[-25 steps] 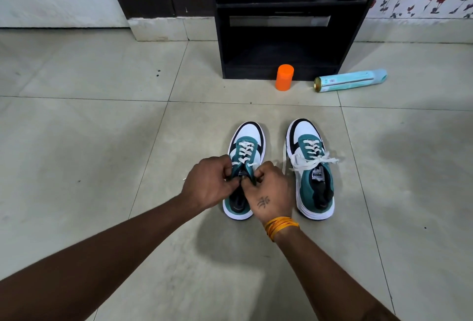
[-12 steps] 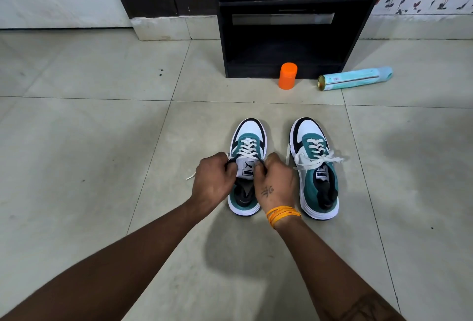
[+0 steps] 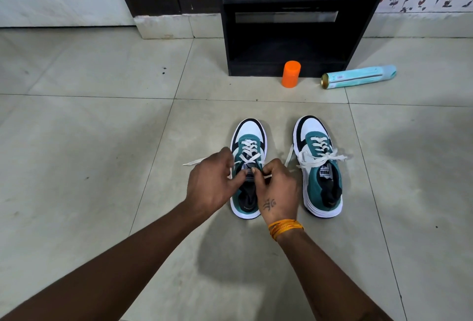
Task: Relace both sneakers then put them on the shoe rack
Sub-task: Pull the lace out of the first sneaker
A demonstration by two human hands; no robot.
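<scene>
Two sneakers side by side on floor before shoe rack (image 3: 289, 39). Left hand (image 3: 210, 187) and right hand (image 3: 277, 190) over left sneaker (image 3: 249, 136), fingers pinching its white lace (image 3: 247, 153). Right sneaker (image 3: 318, 167) already tied in a bow.

Both bare forearms reach forward from the bottom of the view and converge near the middle. The left hand (image 3: 211, 185) shows its back, fingers curled inward with the tips pinching together. The right hand (image 3: 277, 190) sits just beside it, fingers (image 3: 257, 173) bent and pinched. A small tattoo marks its back, and orange threads circle the right wrist.
</scene>
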